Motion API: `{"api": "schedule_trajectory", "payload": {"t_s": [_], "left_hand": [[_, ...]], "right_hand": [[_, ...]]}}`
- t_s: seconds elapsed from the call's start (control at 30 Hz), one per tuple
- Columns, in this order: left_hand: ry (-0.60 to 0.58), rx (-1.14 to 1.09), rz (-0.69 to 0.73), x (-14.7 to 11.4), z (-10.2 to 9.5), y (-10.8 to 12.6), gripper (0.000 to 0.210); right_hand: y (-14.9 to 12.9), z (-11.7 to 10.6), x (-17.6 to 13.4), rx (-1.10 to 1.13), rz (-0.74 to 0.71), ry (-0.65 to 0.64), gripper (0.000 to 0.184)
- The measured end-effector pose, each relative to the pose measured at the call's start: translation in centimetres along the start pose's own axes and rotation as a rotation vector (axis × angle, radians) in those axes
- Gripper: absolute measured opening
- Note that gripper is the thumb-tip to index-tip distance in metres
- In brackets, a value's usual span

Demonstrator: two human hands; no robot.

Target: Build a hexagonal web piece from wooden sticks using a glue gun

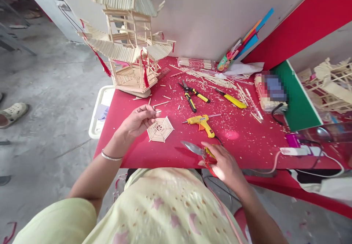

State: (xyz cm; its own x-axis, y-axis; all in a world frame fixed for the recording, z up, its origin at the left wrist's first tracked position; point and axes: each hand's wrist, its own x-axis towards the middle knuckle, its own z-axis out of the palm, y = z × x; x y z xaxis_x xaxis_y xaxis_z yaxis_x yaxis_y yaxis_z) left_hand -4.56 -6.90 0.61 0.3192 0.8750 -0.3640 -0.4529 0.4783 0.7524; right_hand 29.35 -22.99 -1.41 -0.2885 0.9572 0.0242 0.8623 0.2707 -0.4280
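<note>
My left hand [141, 119] is raised over the table with its fingers pinched on a short wooden stick [158, 111]. Just below and to the right of that hand lies a flat hexagonal panel [161, 129] made of small sticks in a web pattern. My right hand [222, 162] is closed round the handles of a pair of scissors [194, 148], whose blades point left above the table's front edge. A yellow hot glue gun [202, 123] rests just beyond the scissors. Part of the scissors' handles is hidden by my fingers.
A stick-built pagoda [132, 50] with red tassels stands at the back left. Black-and-yellow pliers [194, 95], a yellow utility knife [233, 100] and loose sticks [211, 77] lie behind the glue gun. A power strip [298, 151] with cables sits at right.
</note>
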Motion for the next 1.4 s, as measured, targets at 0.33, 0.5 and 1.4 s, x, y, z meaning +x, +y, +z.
{"api": "schedule_trajectory", "payload": {"t_s": [0.33, 0.5, 1.4], "left_hand": [[-0.036, -0.181, 0.044, -1.6, 2.7, -2.6, 0.026], [0.012, -0.174, 0.053, -1.8, 2.8, -3.0, 0.025], [0.219, 0.542, 0.568, -2.5, 4.4, -3.4, 0.018]], "right_hand": [[-8.3, 1.3, 7.0, 0.081, 0.077, 0.226, 0.071], [-9.4, 1.4, 8.5, -0.022, 0.084, 0.204, 0.07], [-10.0, 1.8, 10.8, 0.03, 0.085, 0.166, 0.061]]}}
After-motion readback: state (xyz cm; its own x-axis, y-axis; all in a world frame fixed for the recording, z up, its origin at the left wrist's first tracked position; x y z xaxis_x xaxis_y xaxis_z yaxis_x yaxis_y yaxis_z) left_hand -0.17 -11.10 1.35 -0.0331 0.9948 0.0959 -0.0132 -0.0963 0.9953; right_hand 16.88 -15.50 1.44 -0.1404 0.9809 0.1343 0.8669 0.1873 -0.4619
